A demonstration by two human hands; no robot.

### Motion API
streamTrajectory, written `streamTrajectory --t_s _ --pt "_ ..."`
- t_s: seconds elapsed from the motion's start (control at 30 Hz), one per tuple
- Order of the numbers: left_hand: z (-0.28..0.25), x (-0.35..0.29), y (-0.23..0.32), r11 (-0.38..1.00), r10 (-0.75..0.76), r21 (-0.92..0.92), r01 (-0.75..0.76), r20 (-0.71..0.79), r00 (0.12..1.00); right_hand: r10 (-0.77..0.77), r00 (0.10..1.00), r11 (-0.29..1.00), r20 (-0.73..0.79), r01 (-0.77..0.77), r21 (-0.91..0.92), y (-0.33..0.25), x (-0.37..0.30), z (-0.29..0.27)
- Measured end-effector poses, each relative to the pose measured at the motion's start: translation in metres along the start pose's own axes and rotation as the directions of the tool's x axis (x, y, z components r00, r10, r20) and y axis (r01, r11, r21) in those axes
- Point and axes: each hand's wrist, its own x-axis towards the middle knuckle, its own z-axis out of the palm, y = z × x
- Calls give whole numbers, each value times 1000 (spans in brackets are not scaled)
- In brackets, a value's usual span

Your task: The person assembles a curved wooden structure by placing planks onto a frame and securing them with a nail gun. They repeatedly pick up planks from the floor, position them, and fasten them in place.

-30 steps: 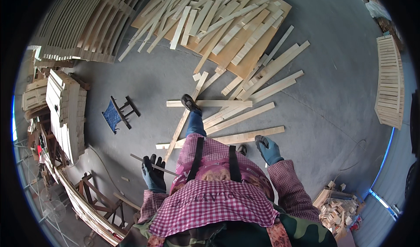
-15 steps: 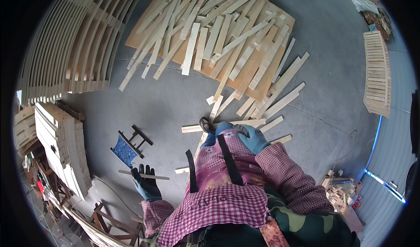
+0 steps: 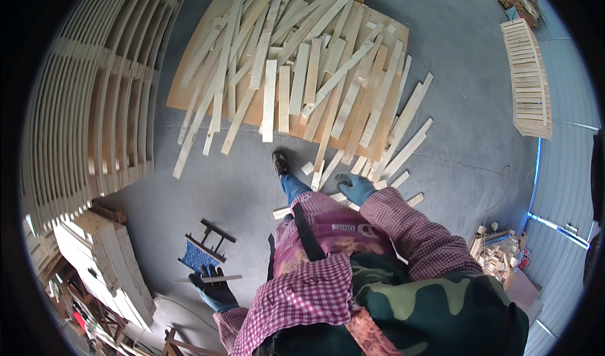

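- two gloved hands are at work: the left hand (image 3: pixel 214 288) hangs low at the person's side, fingers wrapped around a thin light stick-like tool (image 3: pixel 211 279), just beside a small blue-seated stool (image 3: pixel 203 250) on the grey floor (image 3: pixel 189 192)
- the right hand (image 3: pixel 357 188) reaches forward and down to the loose wooden slats (image 3: pixel 403 143) at the near edge of the plywood sheet (image 3: pixel 189 85); its fingers look curled, but i cannot tell whether they grip a slat or only touch one
- judging from this, the step in hand is picking a slat from the heap; the next move calls for a firm close on one board and a clean lift without dragging its neighbours
- one foot (image 3: pixel 281 163) is set forward on the floor, close to the sheet's near edge
- hard to make out: the right palm is turned away, and the slat ends beneath it are hidden by the checked sleeve (image 3: pixel 403 223)
- the tool's far end is thin and blurred, so its kind is unclear
- stacked slat panels (image 3: pixel 94 104) at the left bend with the lens and are cut off by the rim
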Motion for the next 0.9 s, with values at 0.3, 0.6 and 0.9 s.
streamTrajectory --t_s 0.3,0.6,0.9 --pt "109 80 100 974 175 142 -178 34 984 51 999 995 13 -52 88 -77 79 10" --pt "234 96 119 955 66 259 -143 286 956 230 973 946 -15 -220 236 -59 95 2" --pt "217 127 115 908 -104 418 -16 262 959 355 935 900 -19 -336 277 -42 117 45"
